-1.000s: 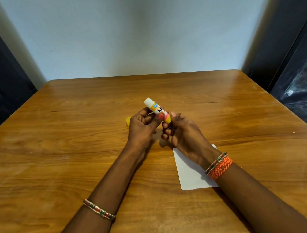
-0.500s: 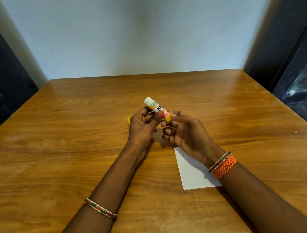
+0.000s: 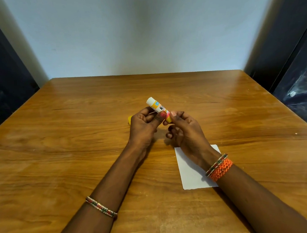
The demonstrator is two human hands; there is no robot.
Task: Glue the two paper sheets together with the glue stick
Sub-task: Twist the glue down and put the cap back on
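A glue stick (image 3: 157,108) with a white tip and a yellow base is tilted up and to the left above the middle of the table. My left hand (image 3: 143,128) grips its body. My right hand (image 3: 183,130) pinches its yellow bottom end with thumb and forefinger. A yellow cap (image 3: 129,120) peeks out on the table behind my left hand. A white paper sheet (image 3: 191,175) lies flat on the table under my right wrist, partly hidden by it. I cannot tell whether it is one sheet or two stacked.
The wooden table (image 3: 61,159) fills the view, with a pale wall beyond its far edge. Dark furniture stands off both sides, past the left and right table edges.
My right hand opened away from the glue stick half a second ago and has now closed again on its yellow bottom end. The left hand and the stick have barely moved.
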